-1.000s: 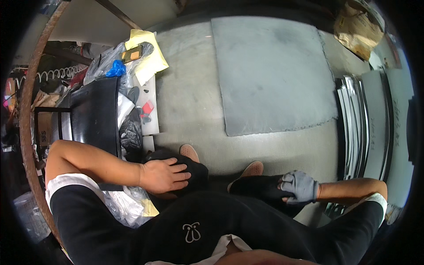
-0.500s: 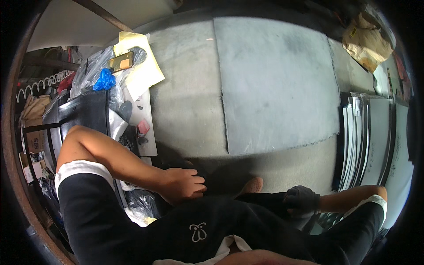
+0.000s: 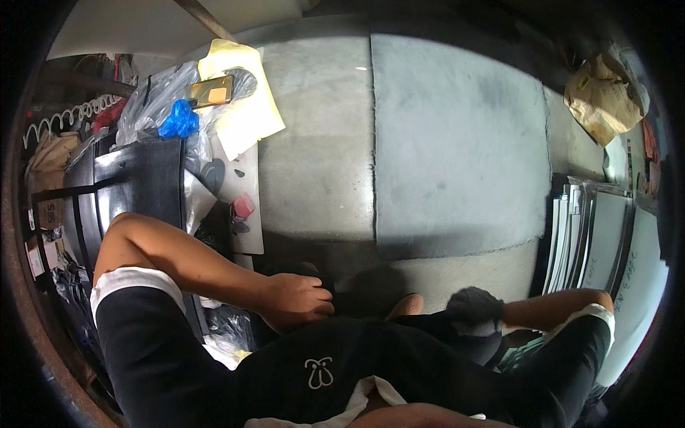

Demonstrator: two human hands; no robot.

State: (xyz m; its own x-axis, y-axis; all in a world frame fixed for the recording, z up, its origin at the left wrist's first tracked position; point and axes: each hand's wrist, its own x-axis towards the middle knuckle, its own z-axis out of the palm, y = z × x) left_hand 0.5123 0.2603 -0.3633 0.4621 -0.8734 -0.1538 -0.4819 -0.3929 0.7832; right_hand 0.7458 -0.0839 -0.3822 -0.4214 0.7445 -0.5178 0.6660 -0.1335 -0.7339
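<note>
I look straight down at my own lap and feet on a grey concrete floor (image 3: 321,157). My bare left hand (image 3: 296,299) has its fingers curled at the edge of a black shoe (image 3: 310,272) in the shadow just ahead of my body. My right hand (image 3: 474,310) wears a dark glove and rests low by my right foot, its fingers bunched and mostly lost in shadow. A bare toe or heel (image 3: 407,307) shows between the two hands. My black shirt (image 3: 321,371) hides what lies under both hands.
A large grey mat (image 3: 457,143) lies ahead. Left: a black crate (image 3: 143,185), clear bags with a blue lump (image 3: 178,120), yellow paper (image 3: 242,114), a small red item (image 3: 244,207). Stacked sheets (image 3: 592,235) stand at right, a crumpled brown bag (image 3: 603,96) far right.
Both hands have drawn back toward my body into shadow. The left hand went from lying flat on the black shoe to curled fingers. The view tilted, showing more floor ahead.
</note>
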